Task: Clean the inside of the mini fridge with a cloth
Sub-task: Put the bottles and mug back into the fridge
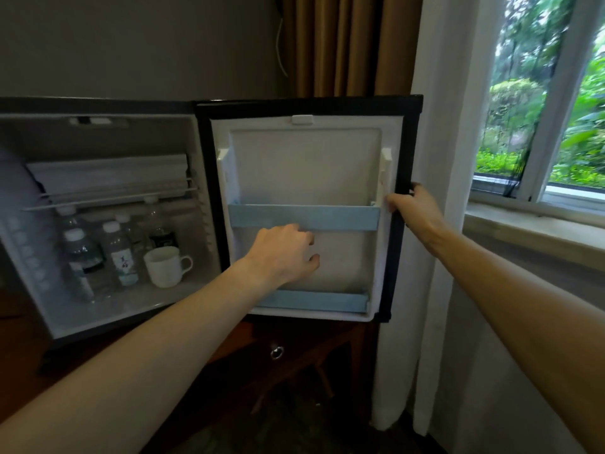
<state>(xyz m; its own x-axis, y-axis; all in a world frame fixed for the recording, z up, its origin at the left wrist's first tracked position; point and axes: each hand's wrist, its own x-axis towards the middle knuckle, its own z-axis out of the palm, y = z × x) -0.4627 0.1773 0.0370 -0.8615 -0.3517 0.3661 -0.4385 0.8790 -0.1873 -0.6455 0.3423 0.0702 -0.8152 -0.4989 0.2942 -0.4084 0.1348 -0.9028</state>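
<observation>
Both forearms reach in from the bottom corners. Left hand (286, 252) is curled against the door (304, 168) liner between the upper rail (304, 217) and lower rail (311, 301); no cloth shows, so whether that grip encloses one I cannot tell. Right hand (411, 206) has its grip around the door's outer edge, holding it swung wide.

Risks, as I judge them: pressing hard on the liner could push the door against its hinge or rock the fridge (108, 132) on its wooden stand (294, 348); a careless sweep inside could topple the bottles (119, 253) or knock the cup (163, 267) off the floor of the cavity.

Fridge sits open at left, white-lined, with a wire shelf (108, 194) above the bottles; its door liner looks pale, with blue rails.
</observation>
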